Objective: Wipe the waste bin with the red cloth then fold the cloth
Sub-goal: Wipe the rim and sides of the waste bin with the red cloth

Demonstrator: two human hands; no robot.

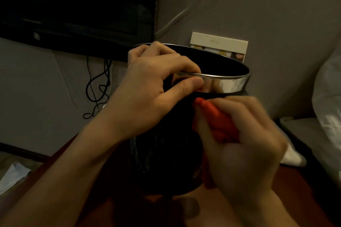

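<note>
The left hand point(147, 86) pinches the top of the waste bin point(166, 153), thumb pressed flat on the outside of the shiny metal rim band point(225, 84) and curled fingers hooked over its edge, the bare forearm running down to the lower left corner; the right hand point(243, 145), blurred, is curled round the bunched red cloth point(217, 121), which is soft, creased and wadded into a thick roll, and holds it against the bin's dark side just under the band; the wrist is bent, knuckles toward the camera, the forearm leaving at the bottom right; the bin is round and cylindrical, black and faintly glossy on the wall, dark inside, with the polished chrome-like ring circling its open mouth; it stands on a reddish-brown wooden desk point(299, 190) between the two arms; behind it a cream card point(219, 42) with small coloured patches leans on the matte grey wall point(267, 5); to the upper left hangs a black flat screen point(77, 5), thin black cables point(97, 86) looping beneath it and a pale cord point(177, 18) curving up the wall; white crumpled bedding point(328, 97) lies at the right edge.
</note>
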